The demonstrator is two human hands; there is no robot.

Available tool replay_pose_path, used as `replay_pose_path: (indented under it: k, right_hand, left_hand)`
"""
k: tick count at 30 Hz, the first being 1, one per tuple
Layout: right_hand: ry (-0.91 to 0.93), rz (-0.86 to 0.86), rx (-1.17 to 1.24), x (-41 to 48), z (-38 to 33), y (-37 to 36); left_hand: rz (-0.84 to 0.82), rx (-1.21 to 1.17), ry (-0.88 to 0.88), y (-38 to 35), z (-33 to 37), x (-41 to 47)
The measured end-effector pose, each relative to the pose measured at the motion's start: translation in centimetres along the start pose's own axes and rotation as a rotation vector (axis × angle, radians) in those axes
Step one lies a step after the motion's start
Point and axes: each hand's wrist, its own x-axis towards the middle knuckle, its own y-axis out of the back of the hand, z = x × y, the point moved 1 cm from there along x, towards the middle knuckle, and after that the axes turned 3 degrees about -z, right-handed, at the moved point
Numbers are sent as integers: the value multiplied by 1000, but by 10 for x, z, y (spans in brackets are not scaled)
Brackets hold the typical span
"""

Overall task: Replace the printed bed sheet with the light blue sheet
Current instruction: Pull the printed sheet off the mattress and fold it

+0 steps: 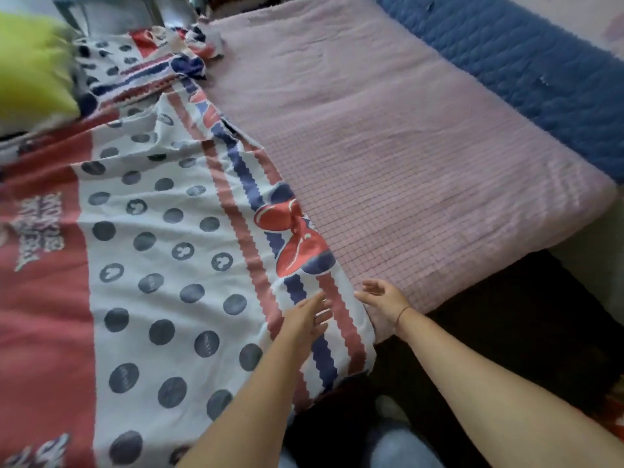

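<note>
Head view: looks down along two bare forearms to a bed, seen from its near edge.
Printed bed sheet [162, 265]: white with dark dots, red and blue scalloped stripes, red bows and a red panel. It covers the left part of the bed. Its right edge runs slantwise from the far left down to the near edge. It is bunched in folds at the far end, and its near corner hangs over the edge of the bed.
Pink quilted cover [422, 146]: lies bare on the right part of the bed, directly beside the sheet's slanting edge.
Left hand [309, 317]: the forearm reaches up from the bottom centre. The hand lies palm down on the sheet's striped border with the fingers straight and a little spread, pointing away from the person. It grips nothing.
Right hand [383, 295]: the forearm comes in from the lower right. The hand is at the sheet's near right edge, where sheet and pink cover meet. The palm is turned to the left and the fingers are loosely curled with nothing between them. Whether the fingertips touch the cloth cannot be told.
Thin band [401, 314]: around the right wrist.
Blue quilted blanket [523, 62]: along the far right side of the pink cover.
Yellow-green pillow [30, 62]: blurred, at the far left by the sheet's bunched end.
</note>
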Motion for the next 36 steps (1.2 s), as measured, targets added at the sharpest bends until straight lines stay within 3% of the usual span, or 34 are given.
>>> replay_pose_path:
  k: [8, 25, 32, 36]
  right_hand:
    - [75, -307, -239, 49, -17, 20]
    - [91, -409, -351, 87, 25, 11]
    - [24, -508, -382, 118, 47, 12]
    - [-68, -648, -364, 117, 55, 17]
  left_hand:
    - [244, -382, -82, -48, -33, 10]
    - [408, -840, -25, -103, -138, 22]
    - [485, -1069, -110, -142, -152, 53]
    - [489, -1198, -135, -174, -161, 73]
